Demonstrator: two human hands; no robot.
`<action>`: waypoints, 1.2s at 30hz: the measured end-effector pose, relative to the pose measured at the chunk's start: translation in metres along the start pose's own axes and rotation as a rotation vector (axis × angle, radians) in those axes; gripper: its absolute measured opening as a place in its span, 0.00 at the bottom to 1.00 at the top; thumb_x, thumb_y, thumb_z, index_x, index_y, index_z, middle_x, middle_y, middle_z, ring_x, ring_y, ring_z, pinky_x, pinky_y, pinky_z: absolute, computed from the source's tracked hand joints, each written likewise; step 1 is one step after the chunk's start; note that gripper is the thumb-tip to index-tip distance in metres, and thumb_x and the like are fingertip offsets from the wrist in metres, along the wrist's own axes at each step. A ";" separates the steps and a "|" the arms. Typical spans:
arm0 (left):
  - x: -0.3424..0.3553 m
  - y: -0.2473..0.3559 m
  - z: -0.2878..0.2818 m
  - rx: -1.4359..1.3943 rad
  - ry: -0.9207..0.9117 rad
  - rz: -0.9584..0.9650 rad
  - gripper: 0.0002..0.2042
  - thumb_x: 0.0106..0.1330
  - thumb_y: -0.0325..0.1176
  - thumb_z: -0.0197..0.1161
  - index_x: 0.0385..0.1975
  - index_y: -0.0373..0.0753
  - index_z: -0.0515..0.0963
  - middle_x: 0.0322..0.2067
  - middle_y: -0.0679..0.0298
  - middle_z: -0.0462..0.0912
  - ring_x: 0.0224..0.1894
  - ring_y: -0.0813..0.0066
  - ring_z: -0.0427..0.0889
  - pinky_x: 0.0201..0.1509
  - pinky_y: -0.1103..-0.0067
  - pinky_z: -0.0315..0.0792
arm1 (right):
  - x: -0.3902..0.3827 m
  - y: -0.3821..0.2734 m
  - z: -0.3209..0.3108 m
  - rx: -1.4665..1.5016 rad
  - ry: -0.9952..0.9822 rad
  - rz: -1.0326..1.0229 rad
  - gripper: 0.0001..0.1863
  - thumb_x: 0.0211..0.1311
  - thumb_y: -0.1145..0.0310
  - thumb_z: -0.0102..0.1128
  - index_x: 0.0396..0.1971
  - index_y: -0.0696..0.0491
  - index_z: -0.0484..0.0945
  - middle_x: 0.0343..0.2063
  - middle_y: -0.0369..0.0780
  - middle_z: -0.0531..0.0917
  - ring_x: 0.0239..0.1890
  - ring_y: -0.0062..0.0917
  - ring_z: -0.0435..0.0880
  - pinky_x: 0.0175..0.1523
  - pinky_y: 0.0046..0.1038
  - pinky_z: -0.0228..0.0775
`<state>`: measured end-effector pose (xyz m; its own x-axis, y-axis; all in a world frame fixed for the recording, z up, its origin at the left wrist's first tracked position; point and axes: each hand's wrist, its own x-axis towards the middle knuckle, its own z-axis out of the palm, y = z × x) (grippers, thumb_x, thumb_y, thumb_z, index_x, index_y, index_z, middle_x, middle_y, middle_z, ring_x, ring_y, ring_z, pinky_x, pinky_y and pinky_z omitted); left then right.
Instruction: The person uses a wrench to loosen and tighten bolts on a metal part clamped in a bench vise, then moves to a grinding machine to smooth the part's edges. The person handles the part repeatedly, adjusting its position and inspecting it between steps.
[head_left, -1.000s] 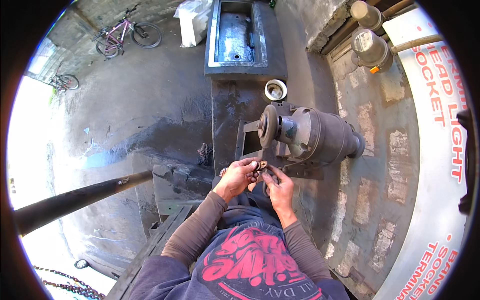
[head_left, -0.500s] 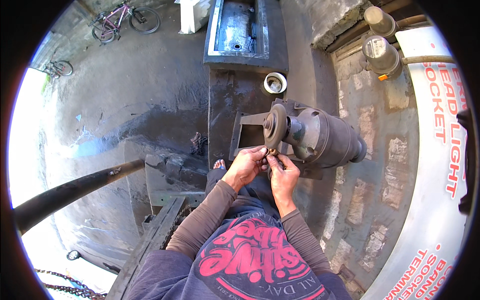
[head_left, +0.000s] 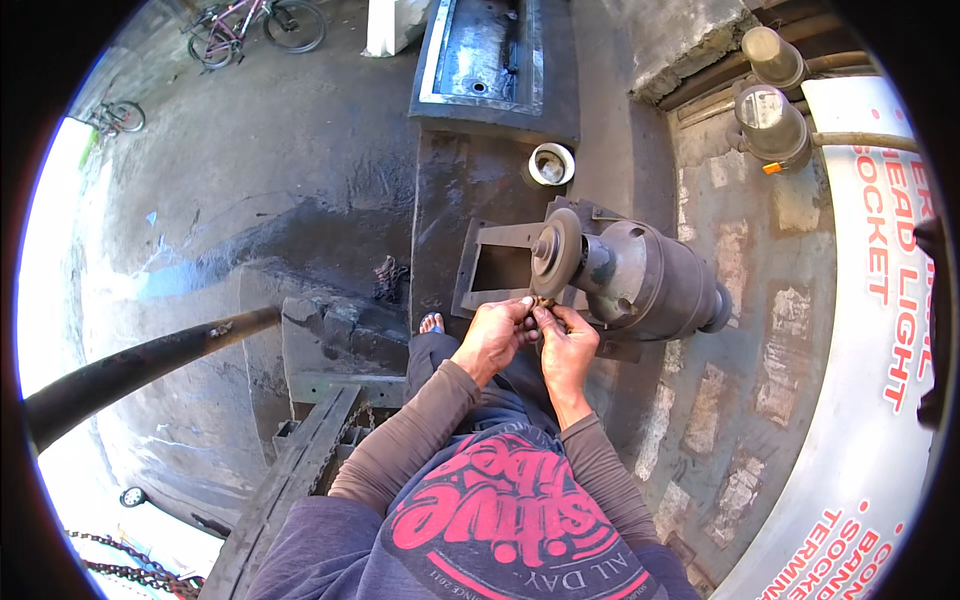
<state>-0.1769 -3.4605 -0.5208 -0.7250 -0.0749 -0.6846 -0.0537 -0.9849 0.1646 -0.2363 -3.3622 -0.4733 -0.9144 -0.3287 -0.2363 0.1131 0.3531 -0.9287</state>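
Both hands meet just below the rim of a round grinding or buffing wheel (head_left: 563,258), which is mounted on the shaft of a heavy grey electric motor (head_left: 660,280). Between the fingertips is a small brass-coloured metal part (head_left: 542,303), mostly covered by the fingers. My left hand (head_left: 492,338) pinches it from the left, thumb on top. From the right, my right hand (head_left: 567,345) grips it with thumb and bent fingers. The part sits right at the wheel's lower edge; whether it touches the wheel I cannot tell.
The motor rests on a metal frame (head_left: 490,235). Beyond it stand a white bucket (head_left: 550,165) and a rectangular metal basin (head_left: 432,75). A dark pole (head_left: 160,370) slants in at left, above a metal beam (head_left: 285,490). A printed banner (head_left: 850,400) hangs at right, below two meters (head_left: 772,125).
The view has shifted slightly. My hands stay at the wheel's lower edge with the small metal part, which now shows less between the fingers.
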 end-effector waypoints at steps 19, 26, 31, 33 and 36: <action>-0.036 0.008 0.004 0.479 -0.183 0.290 0.15 0.79 0.33 0.54 0.57 0.30 0.76 0.45 0.59 0.84 0.45 0.76 0.83 0.46 0.79 0.82 | -0.010 -0.007 -0.030 -0.089 -0.169 0.075 0.11 0.67 0.69 0.69 0.41 0.61 0.86 0.24 0.26 0.78 0.25 0.08 0.66 0.29 0.18 0.61; -0.024 0.002 -0.002 0.265 -0.179 0.082 0.16 0.80 0.35 0.53 0.53 0.27 0.78 0.43 0.58 0.86 0.39 0.75 0.85 0.42 0.80 0.83 | -0.005 0.003 -0.027 0.018 -0.190 0.106 0.13 0.71 0.67 0.66 0.47 0.60 0.85 0.26 0.30 0.82 0.19 0.08 0.67 0.21 0.17 0.55; -0.018 -0.011 0.005 0.076 -0.087 0.105 0.14 0.79 0.34 0.54 0.50 0.27 0.79 0.41 0.57 0.86 0.37 0.72 0.87 0.40 0.80 0.84 | 0.002 -0.002 -0.024 0.050 -0.162 0.208 0.13 0.71 0.70 0.64 0.47 0.65 0.84 0.33 0.36 0.87 0.30 0.15 0.79 0.34 0.20 0.72; -0.018 -0.012 0.010 0.057 -0.014 0.097 0.14 0.79 0.34 0.55 0.48 0.28 0.80 0.39 0.58 0.86 0.35 0.72 0.87 0.39 0.80 0.84 | 0.006 -0.004 -0.022 0.047 -0.173 0.174 0.13 0.71 0.71 0.63 0.47 0.65 0.85 0.33 0.36 0.87 0.31 0.15 0.80 0.35 0.20 0.73; -0.019 -0.011 0.016 0.008 0.051 0.083 0.13 0.78 0.34 0.56 0.44 0.29 0.80 0.35 0.59 0.86 0.31 0.72 0.86 0.36 0.80 0.84 | 0.010 -0.007 -0.020 0.085 -0.187 0.183 0.12 0.72 0.72 0.61 0.45 0.65 0.85 0.33 0.36 0.87 0.31 0.15 0.81 0.36 0.20 0.74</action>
<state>-0.1733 -3.4457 -0.4981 -0.6912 -0.1647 -0.7036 0.0001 -0.9737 0.2279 -0.2536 -3.3503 -0.4639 -0.7887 -0.4251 -0.4442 0.3094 0.3499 -0.8842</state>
